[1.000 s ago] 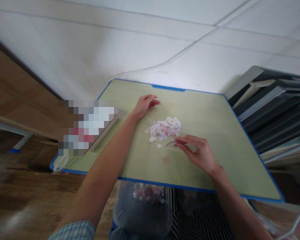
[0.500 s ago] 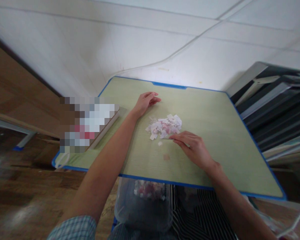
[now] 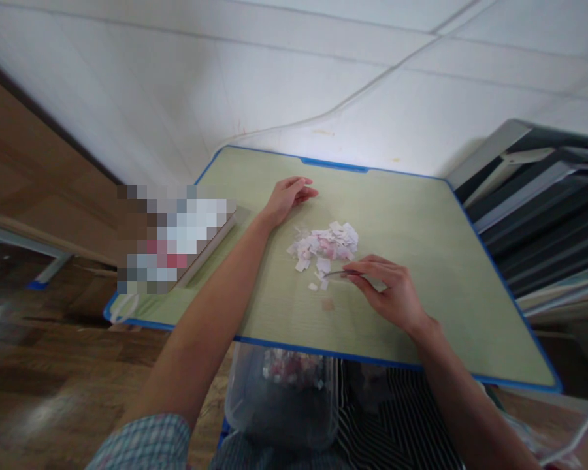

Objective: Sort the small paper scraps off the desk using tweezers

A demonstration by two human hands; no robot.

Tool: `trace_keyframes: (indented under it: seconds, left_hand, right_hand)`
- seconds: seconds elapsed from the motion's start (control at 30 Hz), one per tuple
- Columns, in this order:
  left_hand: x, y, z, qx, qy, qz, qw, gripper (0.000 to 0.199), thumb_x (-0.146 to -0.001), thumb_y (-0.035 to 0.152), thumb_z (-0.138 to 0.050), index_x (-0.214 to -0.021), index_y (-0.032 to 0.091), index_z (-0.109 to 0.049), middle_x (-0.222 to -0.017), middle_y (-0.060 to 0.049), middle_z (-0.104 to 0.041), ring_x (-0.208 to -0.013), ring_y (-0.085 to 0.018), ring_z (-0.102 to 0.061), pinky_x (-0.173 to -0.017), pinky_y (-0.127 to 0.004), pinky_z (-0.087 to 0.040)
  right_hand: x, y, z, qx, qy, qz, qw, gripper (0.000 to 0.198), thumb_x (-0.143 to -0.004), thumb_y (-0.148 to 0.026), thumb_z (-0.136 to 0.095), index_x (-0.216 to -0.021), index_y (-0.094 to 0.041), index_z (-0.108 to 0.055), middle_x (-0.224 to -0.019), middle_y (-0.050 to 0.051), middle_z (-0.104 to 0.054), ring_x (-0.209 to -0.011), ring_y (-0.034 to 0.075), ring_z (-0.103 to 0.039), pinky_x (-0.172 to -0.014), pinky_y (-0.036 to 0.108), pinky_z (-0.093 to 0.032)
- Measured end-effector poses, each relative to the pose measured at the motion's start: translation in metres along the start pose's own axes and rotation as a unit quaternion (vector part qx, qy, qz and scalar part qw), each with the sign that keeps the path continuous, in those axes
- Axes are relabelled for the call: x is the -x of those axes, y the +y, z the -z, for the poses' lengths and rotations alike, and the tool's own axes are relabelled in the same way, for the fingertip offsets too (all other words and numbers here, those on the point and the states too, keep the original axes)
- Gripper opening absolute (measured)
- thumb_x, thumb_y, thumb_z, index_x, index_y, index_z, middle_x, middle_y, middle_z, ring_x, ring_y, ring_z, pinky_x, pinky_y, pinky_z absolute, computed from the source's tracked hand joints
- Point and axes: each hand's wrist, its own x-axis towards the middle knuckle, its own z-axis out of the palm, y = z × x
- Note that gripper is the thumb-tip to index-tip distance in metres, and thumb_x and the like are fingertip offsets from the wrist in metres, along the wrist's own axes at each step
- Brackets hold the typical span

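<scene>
Between thumb and fingers, my right hand (image 3: pixel 389 287) pinches a pair of thin metal tweezers (image 3: pixel 337 273). Their tips point left and touch small white scraps at the near edge of a heap of paper scraps (image 3: pixel 330 243). Most of the heap is white, with some pale pink in it. A loose white scrap (image 3: pixel 312 286) and a pinkish square (image 3: pixel 328 305) lie nearer to me. My left hand (image 3: pixel 291 199) rests on its side on the table beyond the heap's left side, fingers loosely bent and apart, holding nothing.
The pale green folding table (image 3: pixel 421 215) has a blue rim and stands against a white wall. A book-like block (image 3: pixel 210 241), partly blurred out, lies at left. Below the near edge is a clear plastic bin (image 3: pixel 281 398) with scraps. Dark panels (image 3: pixel 543 189) lean at right.
My right hand has drawn slightly toward me and to the right with the tweezers. White scraps now lie at the tips, pulled from the heap's near edge. The left hand stays put.
</scene>
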Motion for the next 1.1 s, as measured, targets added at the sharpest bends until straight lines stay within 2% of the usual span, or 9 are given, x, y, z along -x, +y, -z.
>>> trace_keyframes:
  seconds: [0.37,0.53,0.7,0.83,1.0,1.1]
  left_hand:
    - [-0.001,0.0,0.0,0.004,0.0,-0.008,1.0,0.017,-0.088,0.018,-0.043,-0.082,0.012,-0.057,-0.063,-0.001,-0.066,-0.063,-0.007,-0.062,-0.069,-0.019,-0.043]
    - [-0.001,-0.001,0.001,0.004,-0.003,-0.011,1.0,0.017,-0.088,0.018,-0.043,-0.083,0.012,-0.057,-0.064,-0.001,-0.067,-0.064,-0.007,-0.062,-0.069,-0.019,-0.043]
    - [-0.001,-0.001,0.001,0.002,-0.003,-0.013,1.0,0.017,-0.088,0.018,-0.042,-0.082,0.013,-0.057,-0.062,0.0,-0.066,-0.063,-0.007,-0.062,-0.068,-0.019,-0.043]
    - [-0.001,0.0,0.0,0.002,0.0,-0.008,1.0,0.017,-0.088,0.018,-0.042,-0.082,0.013,-0.057,-0.062,0.0,-0.066,-0.063,-0.007,-0.062,-0.069,-0.019,-0.043]
    - [0.0,0.0,0.0,-0.004,0.0,-0.008,1.0,0.017,-0.088,0.018,-0.042,-0.081,0.013,-0.057,-0.063,0.0,-0.066,-0.064,-0.007,-0.062,-0.069,-0.018,-0.043]
    - [-0.001,-0.001,0.0,-0.007,0.002,-0.011,1.0,0.017,-0.088,0.018,-0.042,-0.081,0.013,-0.057,-0.063,0.001,-0.066,-0.064,-0.006,-0.062,-0.068,-0.018,-0.044]
  right_hand:
    - [0.006,0.002,0.005,-0.007,-0.025,0.009,1.0,0.012,-0.082,-0.014,-0.057,-0.086,-0.017,-0.068,-0.074,0.005,-0.071,-0.068,0.016,-0.064,-0.064,0.029,-0.053]
    - [0.008,-0.002,0.009,0.01,0.005,-0.01,1.0,0.012,-0.083,-0.014,-0.056,-0.087,-0.015,-0.067,-0.074,0.006,-0.07,-0.067,0.015,-0.065,-0.061,0.027,-0.052]
    - [0.011,-0.003,0.007,0.027,-0.026,-0.008,0.999,0.012,-0.084,-0.015,-0.056,-0.087,-0.015,-0.067,-0.075,0.006,-0.071,-0.068,0.016,-0.065,-0.063,0.028,-0.052]
    - [0.014,-0.005,0.003,0.072,-0.001,-0.01,0.997,0.013,-0.085,-0.015,-0.054,-0.088,-0.015,-0.067,-0.077,0.006,-0.072,-0.067,0.016,-0.065,-0.064,0.028,-0.053]
    - [0.017,-0.009,0.005,0.076,0.021,-0.031,0.996,0.013,-0.084,-0.014,-0.055,-0.091,-0.016,-0.067,-0.077,0.005,-0.072,-0.067,0.015,-0.065,-0.063,0.027,-0.053]
    - [0.019,-0.012,0.007,0.068,0.005,-0.033,0.997,0.013,-0.083,-0.013,-0.056,-0.089,-0.014,-0.067,-0.077,0.005,-0.072,-0.068,0.015,-0.066,-0.064,0.027,-0.053]
